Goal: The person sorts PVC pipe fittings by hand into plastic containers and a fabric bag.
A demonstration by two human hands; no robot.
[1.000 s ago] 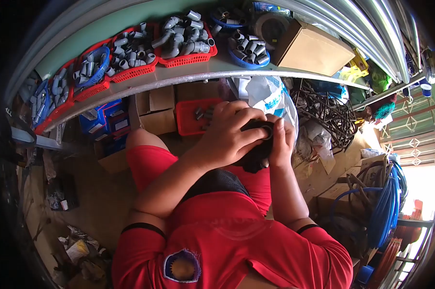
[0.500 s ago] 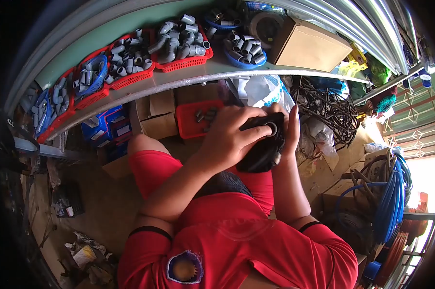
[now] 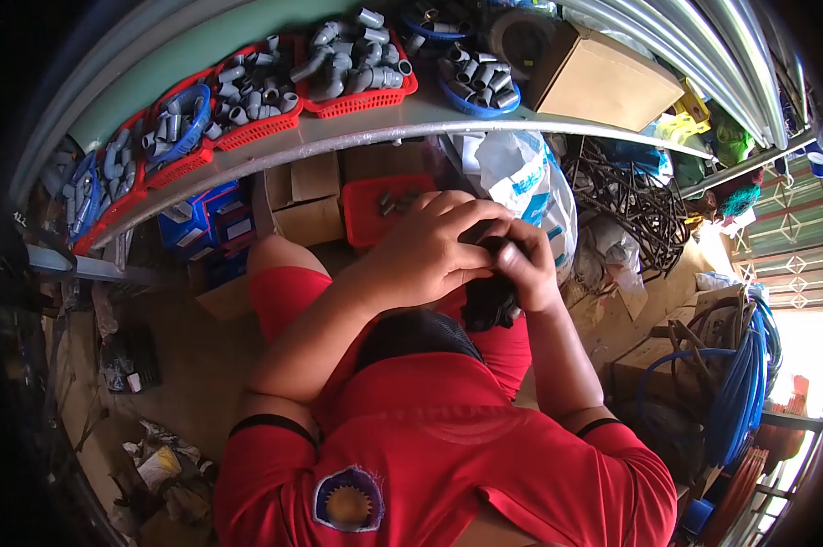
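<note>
My left hand point(image 3: 420, 244) and my right hand point(image 3: 533, 272) meet in front of my lap, both closed on a bunched black cloth point(image 3: 491, 304). Its lower end hangs below my fingers, over my red shorts. The fingers of my left hand curl over the top of the bundle, while my right thumb presses in from the other side. Whatever the cloth wraps is hidden by my fingers. Just beyond my left hand, on the floor, is a red tray point(image 3: 361, 211) with several small grey fittings point(image 3: 388, 202).
Red baskets point(image 3: 361, 102) and a blue basket point(image 3: 484, 105) of grey pipe fittings line the shelf point(image 3: 274, 150) ahead. A cardboard box point(image 3: 607, 77) stands there too. Plastic bags point(image 3: 521, 178), tangled black cords point(image 3: 626, 201) and a blue hose coil point(image 3: 740, 392) lie to the right.
Both hands have turned and closed tighter around the black cloth. The pale ring-shaped end seen earlier in the cloth is now covered. My view has shifted slightly.
</note>
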